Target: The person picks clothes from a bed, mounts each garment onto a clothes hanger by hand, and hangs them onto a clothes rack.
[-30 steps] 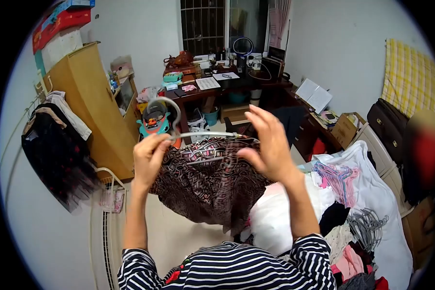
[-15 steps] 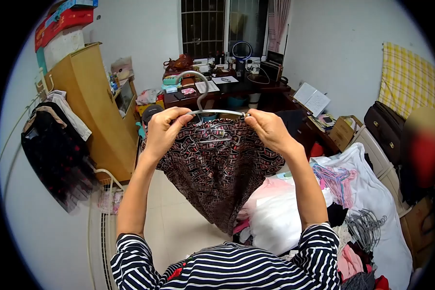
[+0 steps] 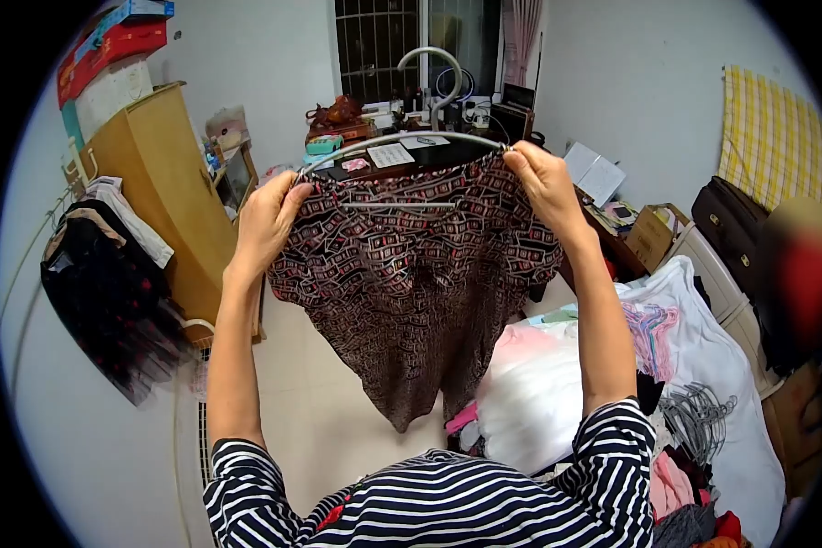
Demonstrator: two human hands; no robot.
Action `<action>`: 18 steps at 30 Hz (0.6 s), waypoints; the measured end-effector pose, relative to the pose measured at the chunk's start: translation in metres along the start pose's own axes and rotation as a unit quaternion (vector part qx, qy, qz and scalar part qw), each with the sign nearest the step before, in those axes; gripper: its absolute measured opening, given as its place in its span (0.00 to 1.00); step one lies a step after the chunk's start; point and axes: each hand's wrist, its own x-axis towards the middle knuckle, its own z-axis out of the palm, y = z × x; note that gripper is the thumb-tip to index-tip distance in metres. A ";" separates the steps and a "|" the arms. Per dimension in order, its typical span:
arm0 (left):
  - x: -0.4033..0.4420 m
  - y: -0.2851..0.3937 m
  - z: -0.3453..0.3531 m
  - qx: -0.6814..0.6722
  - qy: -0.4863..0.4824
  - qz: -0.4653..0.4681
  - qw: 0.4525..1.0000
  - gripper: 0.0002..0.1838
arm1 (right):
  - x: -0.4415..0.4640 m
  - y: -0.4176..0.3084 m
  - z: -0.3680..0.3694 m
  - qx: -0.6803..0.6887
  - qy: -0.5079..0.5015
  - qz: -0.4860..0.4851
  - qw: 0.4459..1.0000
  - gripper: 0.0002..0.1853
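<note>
My left hand (image 3: 268, 212) and right hand (image 3: 546, 179) pinch a dark patterned cloth top (image 3: 418, 274) on a grey hooked hanger (image 3: 429, 134). I can't read the white paper (image 3: 391, 154).

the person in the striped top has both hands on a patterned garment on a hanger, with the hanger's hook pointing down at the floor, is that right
Not quite: the hook rises above the hanger, as the head view shows. The left hand and right hand are indeed both on the patterned garment.
</note>
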 end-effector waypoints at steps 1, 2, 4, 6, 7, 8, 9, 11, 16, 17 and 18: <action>0.005 0.002 -0.001 0.015 0.016 0.022 1.000 0.17 | 0.004 0.004 0.000 0.007 0.013 -0.011 1.000 0.18; 0.009 -0.001 -0.001 0.002 0.000 -0.008 1.000 0.17 | 0.009 0.011 0.001 0.019 0.025 -0.018 0.999 0.18; 0.016 0.007 -0.001 -0.059 -0.007 -0.026 0.998 0.16 | 0.018 0.014 -0.001 0.022 0.031 -0.011 0.999 0.17; 0.023 0.007 -0.003 -0.153 -0.019 -0.022 0.988 0.19 | 0.025 0.011 -0.006 0.028 0.025 -0.011 0.999 0.16; 0.026 0.006 -0.003 -0.142 0.003 -0.021 0.990 0.19 | 0.024 0.007 -0.010 0.026 0.021 -0.005 0.999 0.15; 0.029 0.006 -0.003 -0.132 0.025 -0.020 0.991 0.20 | 0.024 0.001 -0.013 0.024 0.018 0.000 1.000 0.14; 0.033 0.005 -0.003 -0.159 0.042 -0.021 0.986 0.21 | 0.022 0.003 -0.014 0.024 0.018 0.001 1.000 0.14; 0.039 -0.008 -0.006 -0.199 0.080 -0.040 0.976 0.21 | 0.019 0.008 -0.013 0.080 0.035 0.049 0.995 0.15; 0.052 -0.034 -0.031 -0.267 0.131 -0.055 0.953 0.18 | -0.052 0.029 0.030 0.308 0.050 0.143 0.939 0.31; 0.055 -0.036 -0.039 -0.280 0.115 -0.053 0.952 0.18 | -0.073 0.027 0.045 0.341 -0.002 0.205 0.918 0.33; 0.056 -0.029 -0.041 -0.273 0.123 -0.061 0.952 0.18 | -0.094 0.029 0.059 0.275 -0.077 0.231 0.930 0.33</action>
